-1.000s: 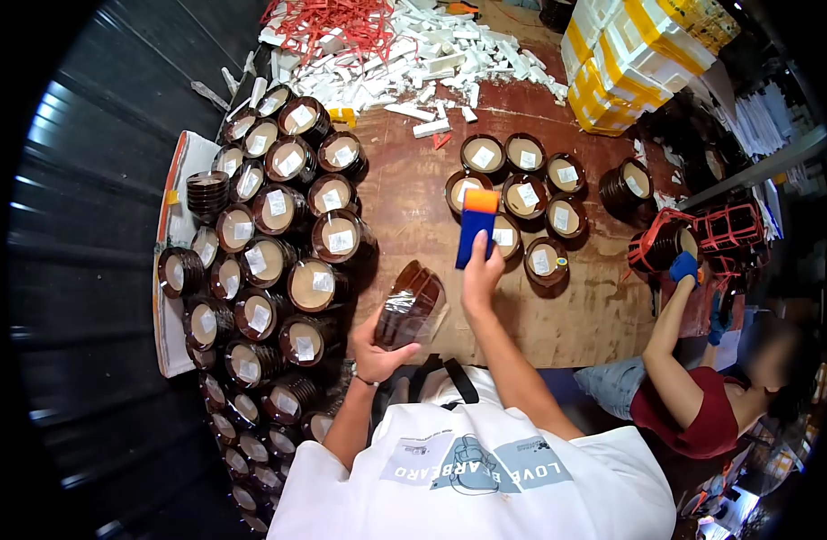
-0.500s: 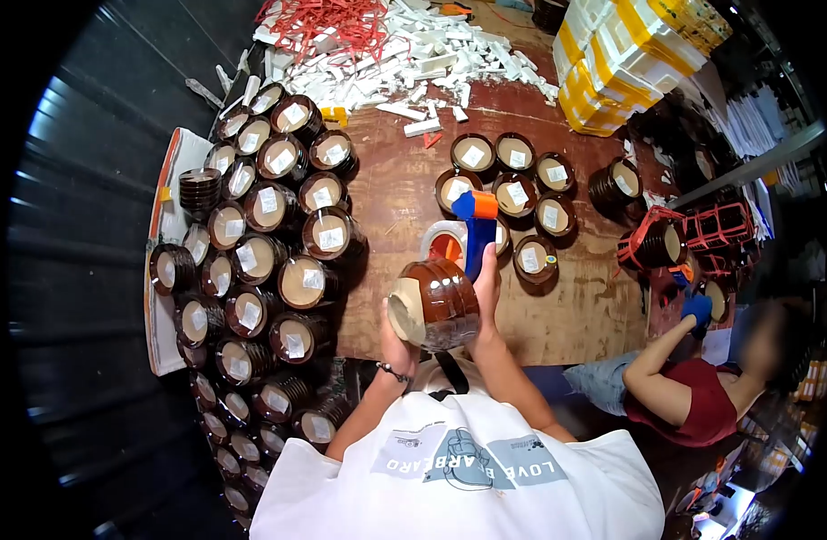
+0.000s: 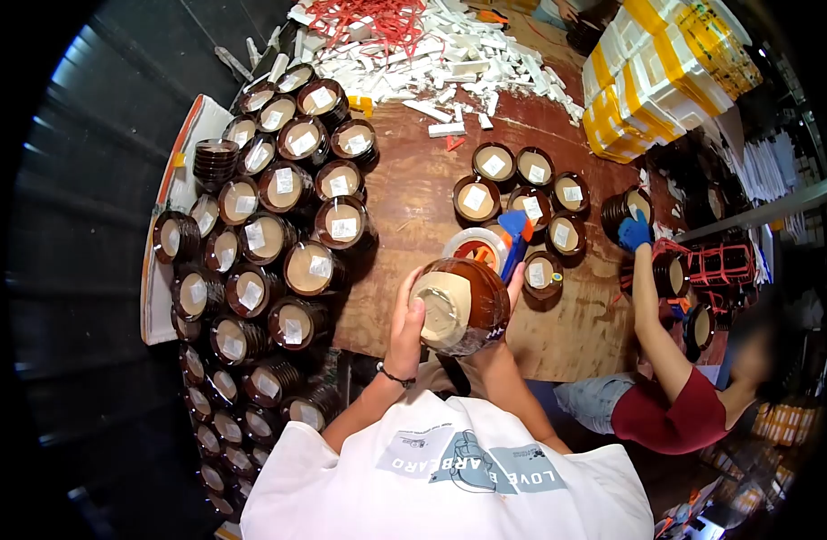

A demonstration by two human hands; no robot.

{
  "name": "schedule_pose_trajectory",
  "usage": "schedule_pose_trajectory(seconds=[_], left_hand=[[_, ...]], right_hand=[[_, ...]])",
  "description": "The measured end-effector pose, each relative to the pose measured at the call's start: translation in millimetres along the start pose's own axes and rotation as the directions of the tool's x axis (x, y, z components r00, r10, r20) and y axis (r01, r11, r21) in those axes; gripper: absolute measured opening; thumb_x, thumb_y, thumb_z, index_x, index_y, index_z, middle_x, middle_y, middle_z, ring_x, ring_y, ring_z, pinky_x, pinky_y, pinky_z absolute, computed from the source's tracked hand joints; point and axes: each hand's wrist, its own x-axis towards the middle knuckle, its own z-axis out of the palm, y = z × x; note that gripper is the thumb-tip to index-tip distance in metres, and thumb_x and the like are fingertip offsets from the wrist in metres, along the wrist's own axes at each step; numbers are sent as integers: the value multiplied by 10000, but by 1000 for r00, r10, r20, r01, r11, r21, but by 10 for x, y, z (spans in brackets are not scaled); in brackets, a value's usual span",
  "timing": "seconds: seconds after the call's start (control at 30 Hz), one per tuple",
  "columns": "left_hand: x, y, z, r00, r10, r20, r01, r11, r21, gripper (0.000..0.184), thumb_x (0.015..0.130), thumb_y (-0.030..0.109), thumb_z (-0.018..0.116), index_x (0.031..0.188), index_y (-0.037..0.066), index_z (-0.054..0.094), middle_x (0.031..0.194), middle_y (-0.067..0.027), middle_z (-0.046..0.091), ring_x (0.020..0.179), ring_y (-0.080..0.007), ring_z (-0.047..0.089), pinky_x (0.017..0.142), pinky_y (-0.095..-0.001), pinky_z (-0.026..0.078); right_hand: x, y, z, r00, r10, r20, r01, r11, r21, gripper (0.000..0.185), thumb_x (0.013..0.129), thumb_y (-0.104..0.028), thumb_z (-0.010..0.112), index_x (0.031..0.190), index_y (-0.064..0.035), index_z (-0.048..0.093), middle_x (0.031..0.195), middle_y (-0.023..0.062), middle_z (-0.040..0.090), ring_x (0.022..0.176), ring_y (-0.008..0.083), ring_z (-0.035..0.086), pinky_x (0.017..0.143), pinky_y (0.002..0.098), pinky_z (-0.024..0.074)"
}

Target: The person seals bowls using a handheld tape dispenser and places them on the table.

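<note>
Brown bowl stack (image 3: pixel 487 308), in clear film, is held up btwn both hands, above near edge of wooden surface (image 3: pixel 409 211). Its long axis runs abt. crosswise, L to R; pale round end faces L & partly up to the cam., brown side toward R. L hand (image 3: pixel 406 326) is spread wide on the pale end, thumb up against it. R hand (image 3: pixel 514 290) is at the stack's other side, closed round the tape dispenser (image 3: pixel 514 250); most of that grip is hidden, so can't tell how far the fingers wrap or if they press the stack too. Dispenser's blue/orange end points away from the body, angled slightly R; tape roll (image 3: pixel 464 243) sits just L of it, partly behind the stack. Labelled stacks (image 3: pixel 310 268) crowd the L side; a smaller grp. of stacks (image 3: pixel 523 171) stands beyond the dispenser. Far end: white foam scraps (image 3: pixel 494 67) w/ red strapping (image 3: pixel 377 22), taped boxes (image 3: pixel 656 85) to R. At R, a co-worker's blue-gloved hand (image 3: pixel 635 231) touches another stack (image 3: pixel 616 214).
</note>
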Motion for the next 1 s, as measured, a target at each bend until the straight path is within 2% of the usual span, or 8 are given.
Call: schedule_pose_trajectory(seconds=[0.1,0.23,0.3,0.5,0.57,0.7,0.9,1.0], left_hand=[[54,123,29,985,-57,164,88,978,-188,700,971,304,585,1557,64,288,1503,-136,425,1356,-235,473,1125,-375,404],[13,129,-196,918,-81,387,248,881,-403,899,836,203,717,1581,104,225,1527,-124,402,1368,-242,477,1131,-375,410],[-161,171,-343,876,-122,467,372,788,-490,987,763,179,763,1579,84,217,1554,-112,364,1387,-241,460,1147,-369,384],[-868,-690,-835,878,244,412,155,671,-725,952,667,200,816,1477,31,345,1461,-130,479,1357,-241,476,1162,-368,348],[-1398,-451,-873,980,64,187,131,500,-856,944,692,323,831,1450,1,368,1435,-162,502,1344,-247,491,1151,-384,356],[-1849,-340,-1168,949,307,71,-179,710,-681,1007,736,450,813,1494,-1,327,1500,-129,437,1399,-244,430,1181,-413,309],[-2313,-46,-1715,941,268,205,-66,741,-668,1090,748,418,713,1583,-51,190,1629,-182,291,1507,-250,286,1243,-388,168],[-2627,470,-1873,963,155,222,-18,854,-519,1024,837,362,742,1592,-16,163,1630,-153,266,1516,-244,232,1227,-392,167]], right_hand=[[90,-19,-180,934,12,357,-104,965,240,914,866,-843,407,1347,-79,548,1313,139,612,1165,303,595,1023,462,497],[-140,-31,-19,927,54,371,-102,988,112,927,845,-835,462,1374,-78,543,1356,177,582,1202,329,586,1019,503,496],[-429,20,237,992,-2,-122,-23,978,-207,720,954,-663,496,1327,-50,566,1287,141,609,1127,280,601,977,468,511],[-573,363,46,955,-190,-226,1,767,-642,602,1001,-549,507,1338,-54,554,1267,106,625,1081,232,620,908,402,545],[-663,580,153,995,-44,-84,-8,839,-545,466,1046,-423,486,1337,-67,563,1204,27,655,939,144,645,751,269,553],[-574,891,177,995,-62,-78,-12,703,-711,498,1052,-457,460,1390,-103,551,1212,18,650,917,91,620,764,250,525],[-636,1567,221,989,143,-39,-124,664,-738,658,932,-553,628,1439,-154,501,1292,77,570,1195,247,528,1016,441,458],[-839,1934,438,957,285,-46,-208,570,-795,592,929,-629,582,1267,-143,573,1077,57,575,1017,245,562,856,455,507]])
